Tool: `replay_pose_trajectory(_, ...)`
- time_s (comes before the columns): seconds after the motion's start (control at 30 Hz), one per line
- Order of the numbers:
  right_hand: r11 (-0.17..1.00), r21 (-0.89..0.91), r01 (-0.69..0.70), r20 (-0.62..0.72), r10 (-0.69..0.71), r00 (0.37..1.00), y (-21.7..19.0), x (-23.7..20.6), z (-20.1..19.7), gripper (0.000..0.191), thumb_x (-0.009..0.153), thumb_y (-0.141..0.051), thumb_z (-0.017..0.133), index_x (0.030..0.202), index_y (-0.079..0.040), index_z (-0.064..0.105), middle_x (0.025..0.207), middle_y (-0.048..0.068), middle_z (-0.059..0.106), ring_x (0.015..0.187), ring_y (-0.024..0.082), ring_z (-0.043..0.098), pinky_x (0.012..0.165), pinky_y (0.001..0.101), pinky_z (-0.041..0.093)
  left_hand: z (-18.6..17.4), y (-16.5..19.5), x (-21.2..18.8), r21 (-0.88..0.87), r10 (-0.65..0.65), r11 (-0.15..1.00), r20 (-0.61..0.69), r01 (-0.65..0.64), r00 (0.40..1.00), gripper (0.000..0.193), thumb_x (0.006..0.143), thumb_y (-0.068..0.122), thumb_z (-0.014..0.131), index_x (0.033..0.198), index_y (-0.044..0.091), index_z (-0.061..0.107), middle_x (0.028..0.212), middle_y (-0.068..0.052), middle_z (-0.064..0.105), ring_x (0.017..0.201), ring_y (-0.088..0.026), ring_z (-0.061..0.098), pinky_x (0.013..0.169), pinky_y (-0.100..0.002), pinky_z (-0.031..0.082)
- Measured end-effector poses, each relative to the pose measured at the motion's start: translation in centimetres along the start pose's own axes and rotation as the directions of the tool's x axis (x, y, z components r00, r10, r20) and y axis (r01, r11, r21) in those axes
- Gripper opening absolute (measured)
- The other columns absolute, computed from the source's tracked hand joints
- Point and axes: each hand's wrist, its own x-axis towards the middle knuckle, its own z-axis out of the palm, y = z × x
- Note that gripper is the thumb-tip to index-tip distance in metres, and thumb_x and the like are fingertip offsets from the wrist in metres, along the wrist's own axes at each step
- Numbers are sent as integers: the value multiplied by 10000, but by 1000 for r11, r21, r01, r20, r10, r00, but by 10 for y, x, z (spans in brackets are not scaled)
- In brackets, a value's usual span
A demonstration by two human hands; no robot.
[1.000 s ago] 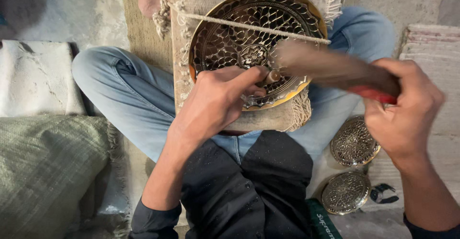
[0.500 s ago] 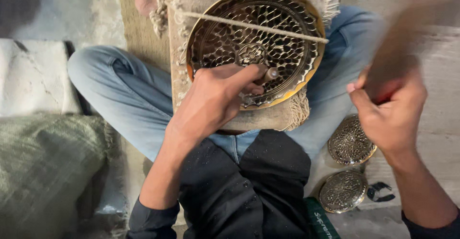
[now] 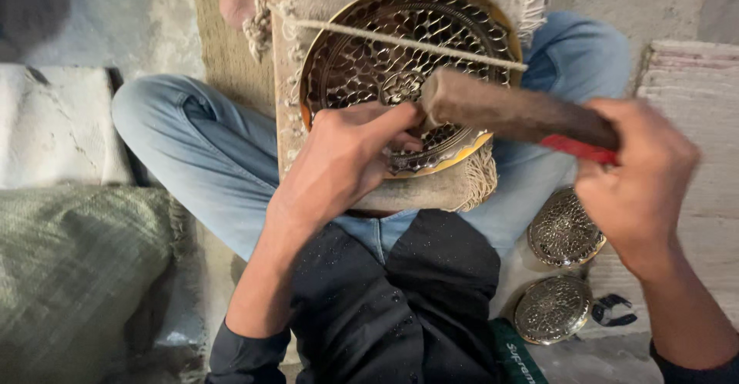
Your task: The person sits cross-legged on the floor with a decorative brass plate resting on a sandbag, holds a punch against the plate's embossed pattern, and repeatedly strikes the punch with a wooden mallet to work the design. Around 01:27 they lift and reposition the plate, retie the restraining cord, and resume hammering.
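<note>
We see the pierced brass plate (image 3: 408, 84) strapped on the lap cloth (image 3: 431, 192), left hand (image 3: 346, 161) pinching something hidden against it, right hand (image 3: 639, 184) clenched on the mallet (image 3: 508, 111), whose blow could glance onto those fingers, we reckon.

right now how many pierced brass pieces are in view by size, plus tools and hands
large round pierced brass tray on the fringed cloth pad: 1
small round pierced brass discs on the floor by the right knee: 2
dark wooden mallet with red-wrapped handle: 1
hands: 2, left hand pressed on the tray, right hand gripping the mallet
total: 6
</note>
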Motion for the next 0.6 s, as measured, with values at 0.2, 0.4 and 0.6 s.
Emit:
replay_pose_trajectory(0.2, 978, -19, -207, 6, 207, 978, 10, -16, 6, 242, 961, 80, 796, 1148, 33, 649, 934, 145, 681, 778, 190, 653, 723, 311, 530, 0, -3, -1, -9, -2, 1000, 39, 2, 999, 516, 725, -129, 602, 1216, 29, 582, 1045, -138, 750, 1000, -288, 763, 828, -371, 600)
replay_pose_trajectory(0.4, 856, 471, -212, -12, 246, 969, 38, -32, 0, 354, 1008, 84, 795, 1153, 9, 481, 971, 62, 617, 881, 121, 617, 877, 244, 523, 2, -2, -4, -39, 44, 998, -46, -46, 998, 618, 713, -152, 585, 1307, 16, 572, 1130, -175, 715, 1063, -283, 771, 847, -370, 600)
replay_pose_trajectory(0.6, 961, 254, -107, -58, 126, 990, 34, -23, -7, 364, 1038, 128, 779, 1277, 48, 516, 1136, 129, 632, 1034, 178, 669, 928, 265, 540, 4, -1, -5, -113, 5, 994, -59, -12, 998, 615, 728, -170, 551, 1317, 6, 576, 1129, -175, 701, 1064, -275, 785, 854, -336, 630)
